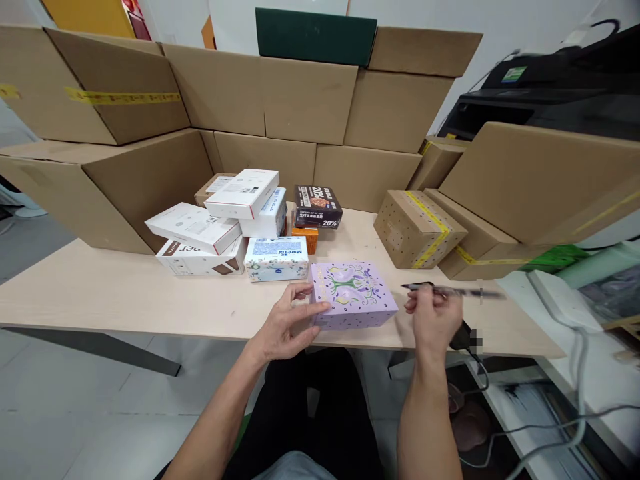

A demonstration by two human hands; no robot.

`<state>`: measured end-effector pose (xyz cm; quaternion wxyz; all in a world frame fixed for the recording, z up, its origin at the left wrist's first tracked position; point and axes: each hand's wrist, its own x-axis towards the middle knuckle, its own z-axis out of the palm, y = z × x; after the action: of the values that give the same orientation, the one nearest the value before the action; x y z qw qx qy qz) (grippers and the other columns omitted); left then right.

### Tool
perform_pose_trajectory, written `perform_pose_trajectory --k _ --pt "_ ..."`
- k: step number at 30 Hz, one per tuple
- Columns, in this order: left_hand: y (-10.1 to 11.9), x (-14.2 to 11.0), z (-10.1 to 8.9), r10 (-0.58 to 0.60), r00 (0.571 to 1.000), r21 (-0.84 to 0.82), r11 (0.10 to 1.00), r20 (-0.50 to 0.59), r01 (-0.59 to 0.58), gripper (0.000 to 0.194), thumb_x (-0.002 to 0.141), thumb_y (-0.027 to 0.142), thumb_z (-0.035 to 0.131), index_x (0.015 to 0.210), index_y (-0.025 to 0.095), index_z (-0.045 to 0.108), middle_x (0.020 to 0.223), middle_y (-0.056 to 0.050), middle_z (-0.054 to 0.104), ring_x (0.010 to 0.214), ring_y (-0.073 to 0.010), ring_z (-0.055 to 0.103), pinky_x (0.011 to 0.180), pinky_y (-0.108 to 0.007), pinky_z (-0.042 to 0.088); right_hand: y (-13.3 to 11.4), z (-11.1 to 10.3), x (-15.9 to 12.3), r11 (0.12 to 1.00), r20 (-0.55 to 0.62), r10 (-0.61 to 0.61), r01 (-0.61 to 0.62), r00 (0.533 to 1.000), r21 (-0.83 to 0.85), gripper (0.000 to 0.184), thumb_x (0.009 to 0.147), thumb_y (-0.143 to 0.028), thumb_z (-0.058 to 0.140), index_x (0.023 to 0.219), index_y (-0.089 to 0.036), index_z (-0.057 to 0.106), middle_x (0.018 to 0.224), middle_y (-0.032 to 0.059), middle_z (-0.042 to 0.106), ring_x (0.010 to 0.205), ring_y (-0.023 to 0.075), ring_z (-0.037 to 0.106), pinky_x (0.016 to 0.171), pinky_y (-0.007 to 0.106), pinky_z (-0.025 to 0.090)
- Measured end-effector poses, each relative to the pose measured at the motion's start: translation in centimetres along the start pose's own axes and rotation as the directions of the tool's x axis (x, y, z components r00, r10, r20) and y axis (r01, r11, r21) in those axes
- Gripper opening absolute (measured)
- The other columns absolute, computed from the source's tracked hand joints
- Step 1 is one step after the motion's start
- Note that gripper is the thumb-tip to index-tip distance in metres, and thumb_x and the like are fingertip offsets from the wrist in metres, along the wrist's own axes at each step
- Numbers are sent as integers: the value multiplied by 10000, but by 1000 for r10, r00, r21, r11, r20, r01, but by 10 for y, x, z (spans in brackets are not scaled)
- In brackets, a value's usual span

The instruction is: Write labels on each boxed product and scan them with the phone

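A purple box (354,287) with a green and white plant pattern lies near the table's front edge. My left hand (290,323) grips its left end, with one finger on the top and another at the lower front corner. To the right of the box, my right hand (434,317) is closed around a dark, slim pen (473,293), held nearly level and blurred by motion. The pen's thin dark end points left toward the box, and the hand is apart from the box. A white and blue tissue pack (277,257) stands just behind my left hand.
Stacked white boxes (200,227) stand at the back left, beside a black cookie box (317,207) on an orange box (306,239). Taped cardboard boxes (419,229) stand right. Large cardboard panels (310,97) wall the back. A black device (461,335) with a cable lies by my right wrist.
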<state>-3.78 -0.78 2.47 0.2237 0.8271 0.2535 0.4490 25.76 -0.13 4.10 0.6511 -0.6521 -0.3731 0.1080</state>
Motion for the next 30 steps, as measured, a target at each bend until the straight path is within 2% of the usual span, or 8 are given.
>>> perform_pose_trajectory --k 3,6,11,16,20,23,26,30 --pt "0 0 0 109 993 -57 992 -32 -111 487 914 236 578 1393 308 542 1261 -113 573 1157 -248 572 946 -432 518 -19 -3 -19 953 -72 -17 38 997 299 268 855 -412 588 1008 -230 465 754 -17 668 507 146 622 565 315 536" --pt "-3 1 0 19 993 -69 997 -117 -27 494 942 273 551 1432 306 492 1255 -110 602 1175 -251 568 964 -443 509 -35 0 -45 943 -90 -60 86 994 322 262 914 -409 533 1106 -231 524 946 30 671 780 176 699 815 402 558" --pt "-6 6 1 -288 954 -110 949 81 296 724 963 397 531 1575 327 150 1658 -91 173 1503 -328 237 1178 -522 334 -48 12 -76 983 29 -97 91 995 162 287 970 -434 460 1082 -216 610 1118 79 651 1109 218 599 1021 430 430" --pt "-5 10 -1 -317 933 -113 934 167 338 840 952 434 538 1582 316 -6 1677 -82 60 1539 -327 107 1233 -553 199 -41 20 -68 970 50 -104 91 993 224 280 963 -455 473 1024 -215 603 1022 56 641 1005 203 617 944 392 459" --pt "-5 8 -1 -289 955 -152 943 66 296 829 917 450 599 1581 298 127 1606 -138 297 1475 -328 300 1186 -524 306 -29 26 -44 950 105 -84 48 991 308 299 947 -488 487 985 -212 597 922 40 648 913 189 633 890 381 481" --pt "-5 3 0 -205 978 -213 958 -36 193 683 937 419 580 1542 285 292 1190 -100 643 1126 -232 609 1014 -428 475 -26 33 -26 933 182 -49 -20 982 360 353 940 -519 485 1050 -204 602 868 35 679 865 189 655 849 380 498" --pt "-4 1 0 -54 998 -279 959 -20 46 505 966 360 535 1459 290 456 865 -19 665 768 -142 625 744 -297 515 -27 45 -16 926 285 -49 -63 957 372 436 937 -557 472 1120 -190 617 869 53 722 881 205 682 846 392 509" --pt "0 5 -1 -13 999 -206 978 39 21 367 939 348 575 1292 266 639 830 -42 704 708 -149 609 623 -264 467 -32 59 -13 915 384 -81 -84 920 394 488 931 -567 482 1188 -174 615 900 73 747 917 213 693 862 402 511"
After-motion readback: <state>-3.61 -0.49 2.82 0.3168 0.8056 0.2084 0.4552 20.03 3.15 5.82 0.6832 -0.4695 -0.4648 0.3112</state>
